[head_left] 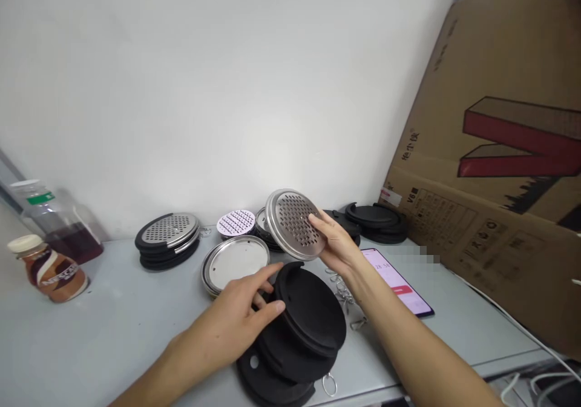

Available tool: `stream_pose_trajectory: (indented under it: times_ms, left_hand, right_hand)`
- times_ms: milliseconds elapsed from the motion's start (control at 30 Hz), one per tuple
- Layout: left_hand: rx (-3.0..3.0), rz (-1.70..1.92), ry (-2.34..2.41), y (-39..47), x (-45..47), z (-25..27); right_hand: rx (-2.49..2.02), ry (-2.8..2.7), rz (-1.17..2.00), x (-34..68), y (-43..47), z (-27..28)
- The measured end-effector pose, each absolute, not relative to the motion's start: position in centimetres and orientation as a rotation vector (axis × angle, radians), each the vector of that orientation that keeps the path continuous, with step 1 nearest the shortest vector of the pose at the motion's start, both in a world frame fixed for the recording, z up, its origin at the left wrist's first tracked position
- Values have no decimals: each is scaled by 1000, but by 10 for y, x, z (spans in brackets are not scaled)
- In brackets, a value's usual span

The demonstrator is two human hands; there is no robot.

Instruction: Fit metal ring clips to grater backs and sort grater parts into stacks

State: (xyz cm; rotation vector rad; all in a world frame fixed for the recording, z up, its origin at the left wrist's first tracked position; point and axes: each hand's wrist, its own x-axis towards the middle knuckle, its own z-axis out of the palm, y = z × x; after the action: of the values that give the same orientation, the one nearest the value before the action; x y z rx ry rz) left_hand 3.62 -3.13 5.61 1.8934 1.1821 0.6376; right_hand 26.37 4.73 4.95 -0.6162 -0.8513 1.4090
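Note:
My right hand (336,240) grips a round metal grater (297,222) by its right edge, thumb on the perforated face, raised above the table. My left hand (245,310) is closed at the left edge of a black round holder (311,307), thumb and index finger against its rim. That holder leans on top of more black round pieces (276,380) stacked at the table's front. Behind my left hand lies a pile of shiny round metal plates (240,258). Small metal rings with clips (342,289) are scattered between the holder and my right forearm.
Assembled graters in black holders (167,234) are stacked at left, near a brown bottle (52,271) and a jar of dark liquid (68,231). A purple-tinted grater disc (236,222) and black holders (376,219) lie along the wall. A phone (403,292) and large carton (499,171) are at right.

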Motion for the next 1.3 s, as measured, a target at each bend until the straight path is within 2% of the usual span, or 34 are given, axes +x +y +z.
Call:
stream_pose_trajectory:
  times_ms: [167,267,367,500,667,1067,1300]
  left_hand:
    - [1921,1132,1074,-19,35,70]
    - [2036,1258,891,-20,47,65]
    - [2278,1271,926,-24,58,56]
    - [2513,1233,929,-26,62,48]
    - [2550,1208,927,-24,55,46]
    - [2501,1142,1010,-32,53,47]
    - [2559,1278,942,-30,55,48]
  right_hand:
    - [-540,-834,1536,238,31,47]
    - [-588,-883,1531,216,16,44]
    - [-626,-948,1485,200,2,41]
    - [-446,-956,1675,201,-7,43]
    - [-302,-1013,1853,211,-11,47]
    - [-289,-962,1899,208,-11,37]
    - [-309,-990,1948,213,-11,42]
